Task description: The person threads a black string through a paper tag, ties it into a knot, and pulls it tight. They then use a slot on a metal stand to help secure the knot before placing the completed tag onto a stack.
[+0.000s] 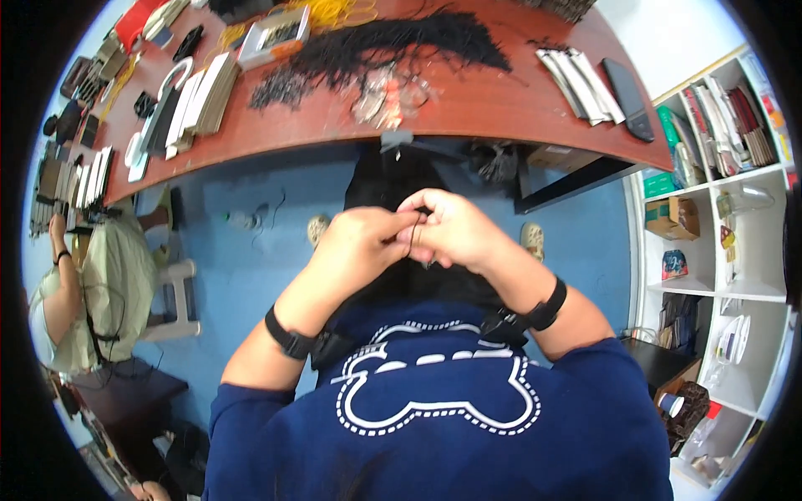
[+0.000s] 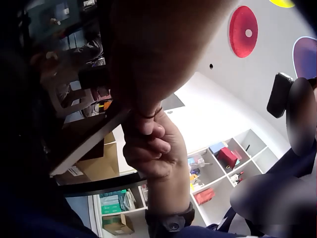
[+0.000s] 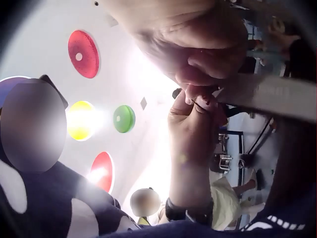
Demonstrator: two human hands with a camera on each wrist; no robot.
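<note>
My left hand (image 1: pixel 355 242) and right hand (image 1: pixel 459 230) meet above the lap, below the table's front edge. Between their fingertips runs a thin black cord (image 1: pixel 415 234), pinched by both hands. In the left wrist view, the right hand (image 2: pixel 153 148) has its fingers curled, with a dark strand at the fingertips. The right wrist view shows the left hand (image 3: pixel 193 124) pinching the strand close under the other hand. A heap of black cords (image 1: pixel 409 46) lies on the table, with small black pieces (image 1: pixel 280 88) beside it.
The red-brown table (image 1: pixel 476 113) carries clear plastic bags (image 1: pixel 388 100), a white box (image 1: pixel 276 37), pale stacks (image 1: pixel 200 104) and a black phone (image 1: pixel 626 98). A grey fitting (image 1: pixel 396 140) juts from its front edge. White shelves (image 1: pixel 710 192) stand right; another person (image 1: pixel 63 292) sits left.
</note>
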